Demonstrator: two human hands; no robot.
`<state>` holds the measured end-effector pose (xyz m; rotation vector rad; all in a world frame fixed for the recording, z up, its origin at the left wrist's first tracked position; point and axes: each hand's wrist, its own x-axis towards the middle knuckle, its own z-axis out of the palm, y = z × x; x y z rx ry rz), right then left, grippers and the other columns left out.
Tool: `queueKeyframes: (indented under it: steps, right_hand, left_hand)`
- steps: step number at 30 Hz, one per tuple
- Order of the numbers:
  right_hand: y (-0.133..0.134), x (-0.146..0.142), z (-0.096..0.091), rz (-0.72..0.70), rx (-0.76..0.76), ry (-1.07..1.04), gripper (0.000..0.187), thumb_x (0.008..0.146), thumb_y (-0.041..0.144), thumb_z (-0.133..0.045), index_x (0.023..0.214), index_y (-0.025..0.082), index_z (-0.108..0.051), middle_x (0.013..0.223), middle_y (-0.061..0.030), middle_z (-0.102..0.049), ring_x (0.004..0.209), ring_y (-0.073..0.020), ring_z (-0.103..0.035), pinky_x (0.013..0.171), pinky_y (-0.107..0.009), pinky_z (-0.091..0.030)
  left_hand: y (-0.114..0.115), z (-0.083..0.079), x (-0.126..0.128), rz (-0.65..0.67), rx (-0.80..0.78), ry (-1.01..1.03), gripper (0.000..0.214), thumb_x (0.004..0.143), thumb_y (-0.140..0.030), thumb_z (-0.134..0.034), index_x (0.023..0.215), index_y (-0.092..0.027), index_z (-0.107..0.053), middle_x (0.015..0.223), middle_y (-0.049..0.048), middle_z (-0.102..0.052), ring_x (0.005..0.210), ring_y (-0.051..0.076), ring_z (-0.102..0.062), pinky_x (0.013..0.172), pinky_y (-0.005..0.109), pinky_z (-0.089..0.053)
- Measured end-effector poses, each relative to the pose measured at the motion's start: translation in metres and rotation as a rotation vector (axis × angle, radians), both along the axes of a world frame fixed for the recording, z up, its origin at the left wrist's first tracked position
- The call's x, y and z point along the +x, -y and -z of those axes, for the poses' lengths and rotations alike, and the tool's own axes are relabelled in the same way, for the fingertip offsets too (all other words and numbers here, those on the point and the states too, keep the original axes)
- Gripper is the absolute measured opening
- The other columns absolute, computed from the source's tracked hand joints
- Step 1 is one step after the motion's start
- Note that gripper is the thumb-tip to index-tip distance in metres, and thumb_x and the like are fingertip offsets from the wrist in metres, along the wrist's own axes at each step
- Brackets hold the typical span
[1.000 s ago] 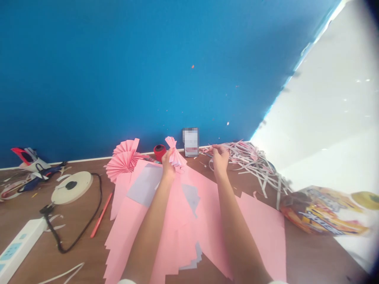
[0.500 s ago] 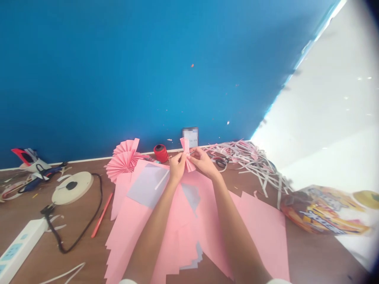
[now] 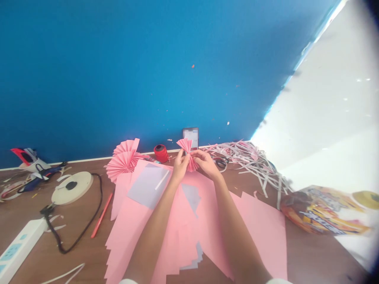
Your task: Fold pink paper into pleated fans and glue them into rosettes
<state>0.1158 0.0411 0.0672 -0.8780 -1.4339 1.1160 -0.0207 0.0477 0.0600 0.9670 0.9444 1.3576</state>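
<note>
Head view: the left forearm (image 3: 155, 228) and right forearm (image 3: 237, 228) reach up from the bottom edge, slanting inward until 2 hands nearly meet. The left hand (image 3: 179, 167) has fingers pinching a pleated pink paper fan (image 3: 185, 145) at its narrow waist. Opposite, the right hand (image 3: 207, 164) has bent fingers, tips at that waist; I cannot tell whether they grip. The paper fan leans left, before a phone (image 3: 194, 134) at the worktop's (image 3: 85, 256) back.

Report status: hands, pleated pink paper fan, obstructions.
Left hand grips pleated pink paper fan. Right hand at its narrow waist. Dark-framed rectangular device behind, apparently not in the way.
</note>
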Motion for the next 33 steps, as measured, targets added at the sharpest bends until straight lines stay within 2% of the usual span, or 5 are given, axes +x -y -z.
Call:
queueKeyframes:
  steps: [4,12,21,28,33]
  right_hand:
    - [0.0,-0.004,0.0,0.003,-0.017,0.021,0.026,0.079,0.034,-0.066,0.1,0.019,-0.067,0.098,-0.0061,-0.069,0.089,-0.0189,-0.064,0.083,-0.033,-0.048]
    - [-0.009,-0.014,0.015,0.174,0.032,0.048,0.023,0.08,0.043,-0.064,0.078,0.021,-0.058,0.074,0.0001,-0.062,0.068,-0.0143,-0.055,0.066,-0.027,-0.044]
    - [-0.01,-0.023,0.016,0.26,0.15,0.116,0.02,0.081,0.039,-0.063,0.073,0.021,-0.063,0.09,-0.0042,-0.062,0.09,-0.0182,-0.057,0.084,-0.031,-0.044]
    - [-0.012,-0.015,0.017,0.271,0.076,0.112,0.022,0.087,0.042,-0.054,0.082,0.021,-0.058,0.081,-0.0018,-0.063,0.075,-0.0162,-0.056,0.075,-0.029,-0.044]
    - [-0.011,-0.012,0.009,0.444,0.057,-0.026,0.023,0.09,0.046,-0.046,0.088,0.024,-0.049,0.089,-0.0029,-0.065,0.078,-0.0162,-0.059,0.073,-0.029,-0.047]
  left_hand:
    - [-0.002,0.0,-0.004,-0.002,0.016,-0.017,0.041,0.074,-0.032,-0.072,0.113,-0.021,-0.063,0.063,-0.0031,-0.056,0.063,0.012,-0.054,0.063,0.021,-0.042]
    - [-0.008,0.008,-0.007,-0.073,0.199,-0.136,0.016,0.083,-0.033,-0.064,0.078,-0.018,-0.067,0.083,0.0043,-0.064,0.087,0.017,-0.057,0.084,0.024,-0.042]
    - [-0.014,0.027,-0.01,-0.159,0.041,-0.007,0.029,0.086,-0.045,-0.059,0.095,-0.019,-0.068,0.104,0.007,-0.066,0.102,0.018,-0.059,0.091,0.027,-0.042]
    - [-0.012,0.024,-0.011,0.11,0.109,-0.041,0.038,0.078,-0.04,-0.069,0.111,-0.021,-0.065,0.111,0.0066,-0.066,0.105,0.019,-0.06,0.093,0.028,-0.043]
    - [-0.01,0.023,-0.011,0.078,0.084,-0.115,0.03,0.074,-0.033,-0.072,0.101,-0.02,-0.067,0.102,0.0064,-0.068,0.099,0.02,-0.061,0.089,0.029,-0.043]
